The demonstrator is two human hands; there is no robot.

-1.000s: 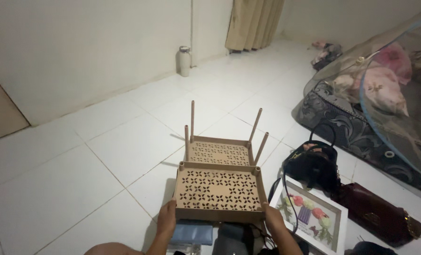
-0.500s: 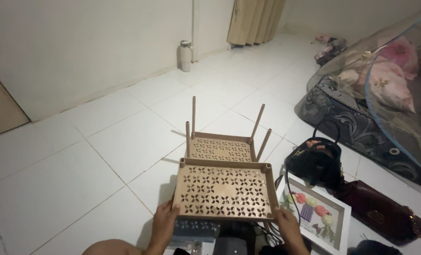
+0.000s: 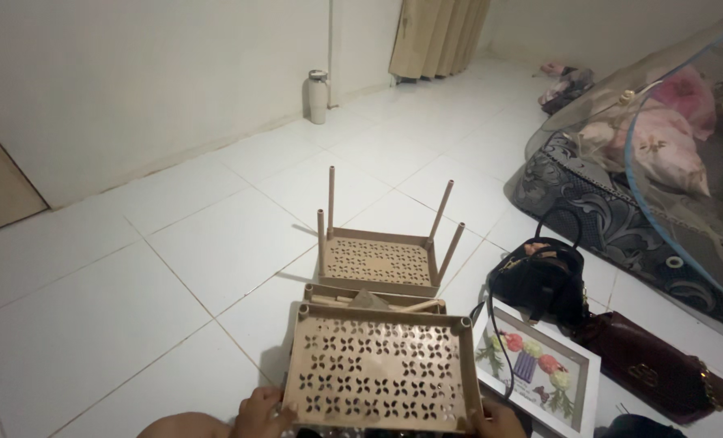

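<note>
I hold a tan plastic shelf tray (image 3: 382, 369) with flower-shaped cut-outs flat in front of me. My left hand (image 3: 262, 412) grips its near left corner and my right hand (image 3: 498, 420) its near right corner. Under its far edge lies another tan tray (image 3: 372, 298) holding loose rods. Beyond that a third tray (image 3: 379, 261) stands on the white tiled floor with several thin posts rising from its corners.
A black handbag (image 3: 542, 280), a white framed flower picture (image 3: 536, 362) and a dark red purse (image 3: 662, 370) lie to the right. A mattress under a mosquito net (image 3: 662, 154) fills the far right. A white bottle (image 3: 318, 96) stands by the wall, near a curtain (image 3: 436, 34).
I have lifted the held tray up and pulled it toward me, uncovering the tray with loose rods beneath it. My hands have slid lower in the view.
</note>
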